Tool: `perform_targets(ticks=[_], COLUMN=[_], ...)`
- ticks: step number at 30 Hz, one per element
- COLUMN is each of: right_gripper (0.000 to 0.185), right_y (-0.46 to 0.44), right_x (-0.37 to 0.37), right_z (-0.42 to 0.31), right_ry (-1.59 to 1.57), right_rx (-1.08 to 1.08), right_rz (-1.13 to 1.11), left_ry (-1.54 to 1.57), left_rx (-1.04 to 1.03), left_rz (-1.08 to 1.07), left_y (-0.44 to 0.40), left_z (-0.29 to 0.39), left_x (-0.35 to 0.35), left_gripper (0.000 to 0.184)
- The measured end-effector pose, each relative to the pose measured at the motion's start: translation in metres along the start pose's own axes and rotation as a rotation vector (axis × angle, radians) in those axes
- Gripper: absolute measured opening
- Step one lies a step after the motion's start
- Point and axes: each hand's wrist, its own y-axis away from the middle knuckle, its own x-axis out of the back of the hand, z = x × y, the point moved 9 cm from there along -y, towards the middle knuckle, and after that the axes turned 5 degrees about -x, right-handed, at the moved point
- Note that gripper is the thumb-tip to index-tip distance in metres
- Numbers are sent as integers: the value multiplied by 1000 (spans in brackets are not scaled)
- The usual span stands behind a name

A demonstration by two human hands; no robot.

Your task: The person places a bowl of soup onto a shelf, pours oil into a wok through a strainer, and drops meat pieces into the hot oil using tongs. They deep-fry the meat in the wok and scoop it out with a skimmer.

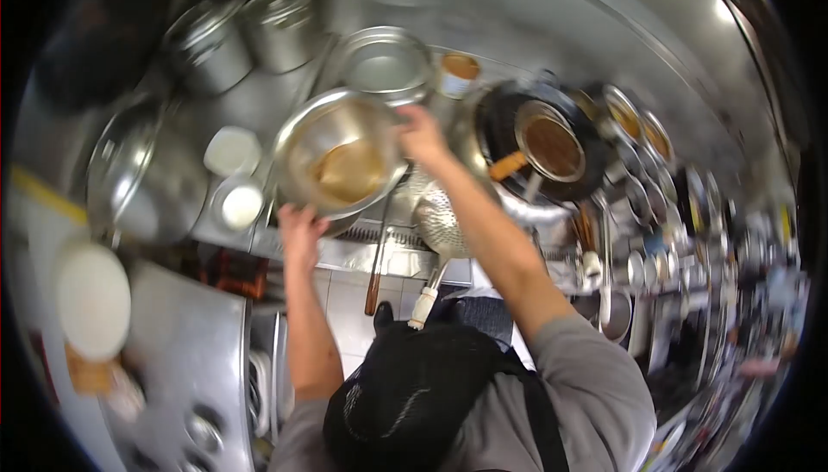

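Fisheye view: edges bowed, corners black. Lighting: moderate; bright glare spot, upper right; sheen on pots (285, 41). Blur softens left hand (302, 232), right hand (421, 137), bowl (297, 157).

room: above floor tiles (345, 308) | obstacles: skimmer (435, 224), wok (498, 123) — right of bowl (299, 160)

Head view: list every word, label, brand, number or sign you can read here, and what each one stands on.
No text can be read.
Small round container: a pale label, too small and blurred to read.
Black cap: pale marks; I cannot tell whether they are lettering.
Crowded items at far right: too blurred to read.
Metal bowl in the hands: no lettering visible.
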Motion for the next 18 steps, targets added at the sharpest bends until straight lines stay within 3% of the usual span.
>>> perform_targets(ticks=[1,2,3,5,8,9,10,12,13,16,18], right_gripper=[52,43,46,50,52,51,51,46,41,27,28], right_y=[-8,-18,7,-1,31,28,44,97,129,210,240], right_x=[-25,-48,-64,-93,-93,-96,-81,-44,-9,114,186], right_z=[35,73,68,120,91,95,77,-13,-48,-69,-8], right_ry=[56,107,-36,-85,52,133,126,338,387,643,524], right_rx=[-28,77,-326,-325,-338,-193,-199,292,354,358,47], right_rz=[17,111,-13,21,-65,-110,-93,-193,-91,407,653], left_ry=[-3,12,-10,-17,-56,-93,-105,-682,-690,-1008,-778], left_rx=[-20,-8,14,32,44,42,48,123,119,-541,-471], left_rz=[-32,32,-4,-43,-27,-4,-18,75,59,-55,-414], left_y=[-2,-4,-18,-39,-41,-38,-39,-48,-49,-29,-6], left_z=[3,-1,-16,-46,-51,-51,-48,-38,-36,9,-22], left_x=[16,34,57,94,102,101,106,124,110,-4,-130], left_gripper=[39,33,45,42,35,32,32,35,35,49,44])
